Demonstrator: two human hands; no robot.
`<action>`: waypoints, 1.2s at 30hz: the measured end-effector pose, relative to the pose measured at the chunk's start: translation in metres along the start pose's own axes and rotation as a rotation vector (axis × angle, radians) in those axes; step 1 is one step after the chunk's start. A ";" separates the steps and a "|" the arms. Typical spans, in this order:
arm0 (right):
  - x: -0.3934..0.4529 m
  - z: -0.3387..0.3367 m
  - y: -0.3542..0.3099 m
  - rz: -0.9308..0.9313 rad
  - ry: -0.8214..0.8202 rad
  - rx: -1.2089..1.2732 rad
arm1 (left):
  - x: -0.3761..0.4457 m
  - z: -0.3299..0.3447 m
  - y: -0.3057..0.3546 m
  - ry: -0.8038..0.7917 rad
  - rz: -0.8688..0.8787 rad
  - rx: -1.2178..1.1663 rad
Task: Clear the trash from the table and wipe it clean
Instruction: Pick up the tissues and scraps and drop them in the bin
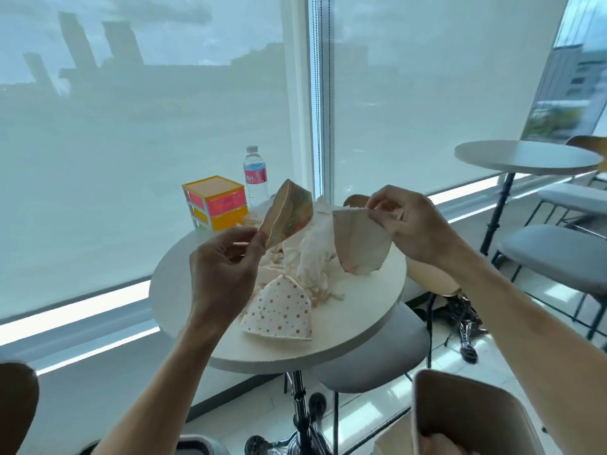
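From my feed: both hands are up over the round table [361,326]. Left hand [223,274] pinches a folded patterned paper piece [289,213] by its lower corner, thumb against fingertips, piece lifted clear of the tabletop. Right hand [407,221] pinches the top edge of a plain beige folded paper piece [361,241], also held off the surface.

Trash on the table: a crumpled white tissue pile [312,257] at centre, between the two held pieces, and a polka-dot folded paper [282,310] lying flat just in front of it, near the front edge.

At the table's far side: a yellow-and-pink stacked box [215,206] and a water bottle [255,175] beside it (upright, cap on).

A beige bin [466,412] sits low at right, below the right forearm. Grey stool [377,353] is tucked under the table.
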State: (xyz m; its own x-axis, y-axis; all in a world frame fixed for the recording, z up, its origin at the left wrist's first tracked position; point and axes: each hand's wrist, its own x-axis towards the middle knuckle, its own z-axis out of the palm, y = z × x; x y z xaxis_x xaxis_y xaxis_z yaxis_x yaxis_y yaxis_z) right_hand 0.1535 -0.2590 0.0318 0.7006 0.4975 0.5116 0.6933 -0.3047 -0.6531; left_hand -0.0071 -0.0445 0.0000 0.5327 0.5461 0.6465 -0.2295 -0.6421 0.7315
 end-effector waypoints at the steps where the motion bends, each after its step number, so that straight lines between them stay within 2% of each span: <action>1: -0.007 -0.006 0.002 0.019 0.018 -0.006 | -0.003 0.004 0.003 -0.030 0.010 -0.028; 10: -0.088 -0.062 0.047 0.283 0.103 -0.112 | -0.047 0.051 0.030 -0.278 0.067 -0.155; 15: -0.139 -0.069 0.090 0.490 0.065 -0.189 | -0.068 0.076 0.043 -0.377 0.105 -0.160; 21: -0.194 -0.055 0.135 0.659 -0.085 -0.250 | -0.099 0.111 0.047 -0.476 0.110 -0.141; 29: -0.202 -0.075 0.168 0.637 -0.185 -0.211 | -0.144 0.159 0.040 -0.570 0.031 -0.006; 36: -0.176 -0.106 0.193 0.541 -0.262 -0.136 | -0.200 0.201 0.030 -0.664 -0.216 0.102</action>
State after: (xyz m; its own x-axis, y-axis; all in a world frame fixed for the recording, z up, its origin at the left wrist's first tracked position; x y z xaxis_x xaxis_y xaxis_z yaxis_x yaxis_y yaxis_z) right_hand 0.1824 -0.4916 -0.1252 0.9063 0.4209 -0.0381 0.2780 -0.6618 -0.6962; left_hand 0.0433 -0.2812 -0.1510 0.9496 0.2441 0.1964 -0.0025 -0.6209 0.7839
